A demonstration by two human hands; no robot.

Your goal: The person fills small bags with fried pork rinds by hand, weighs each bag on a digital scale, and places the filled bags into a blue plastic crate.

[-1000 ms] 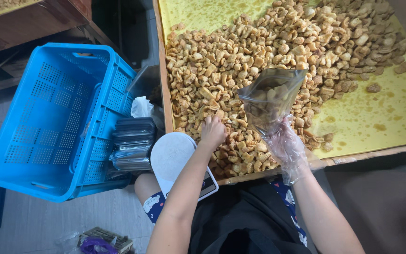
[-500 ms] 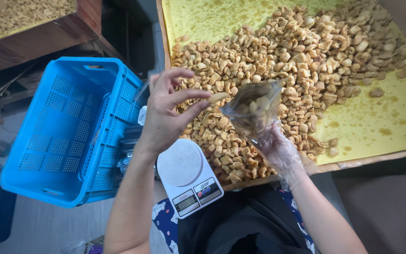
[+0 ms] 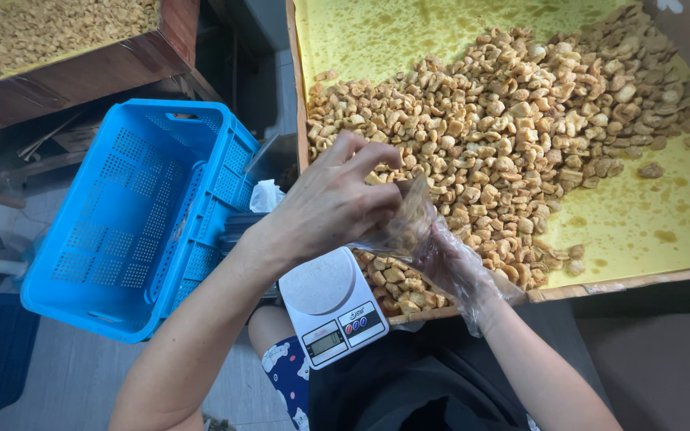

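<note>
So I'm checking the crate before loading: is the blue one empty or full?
Empty, as far as shows: the blue crate has bare perforated walls and floor in view, though its near corner is hidden by the left arm.

L hand [image 3: 333, 203] now at bag [image 3: 405, 223] mouth

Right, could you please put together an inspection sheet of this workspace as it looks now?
Surface: wooden tray lined with stained yellow paper, heaped with golden fried snack pieces.
Job's things: clear plastic bag holding some pieces; white kitchen scale at the tray's near edge.
Clutter: blue perforated crate; crumpled white plastic beside it.
Hands: left hand bare, fingers at the bag's mouth; right hand in a clear plastic glove, gripping the bag from below.
Cables: nothing seen.
Surroundings: second tray of pieces at upper left; grey floor.
</note>
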